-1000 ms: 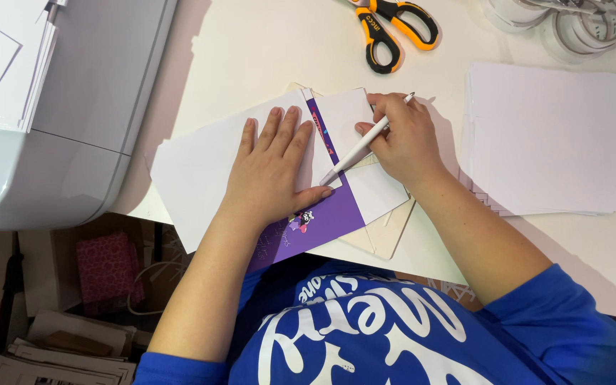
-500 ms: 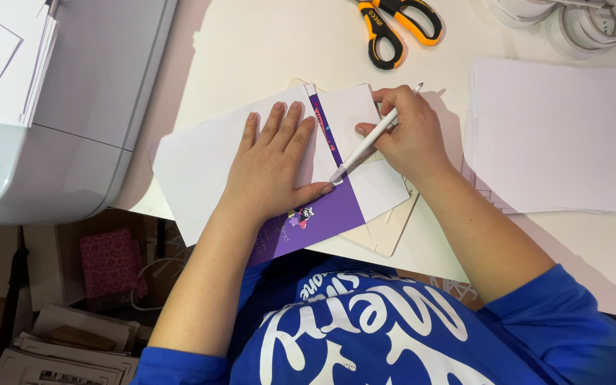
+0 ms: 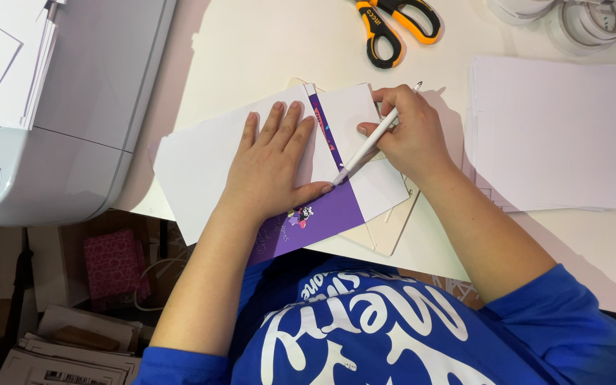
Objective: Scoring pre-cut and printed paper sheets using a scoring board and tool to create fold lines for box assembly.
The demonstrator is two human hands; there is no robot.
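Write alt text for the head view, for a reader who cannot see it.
The right hand draws a white pen tool along a purple and white card, which the left hand presses flat on a cream table. Orange-handled scissors lie beyond, a white paper stack to the right.

The person wears a bright blue short-sleeved T-shirt (image 3: 393,335) with large white curly lettering across the chest (partly cut off); forearms bare beyond the T-shirt sleeves, hands ungloved.
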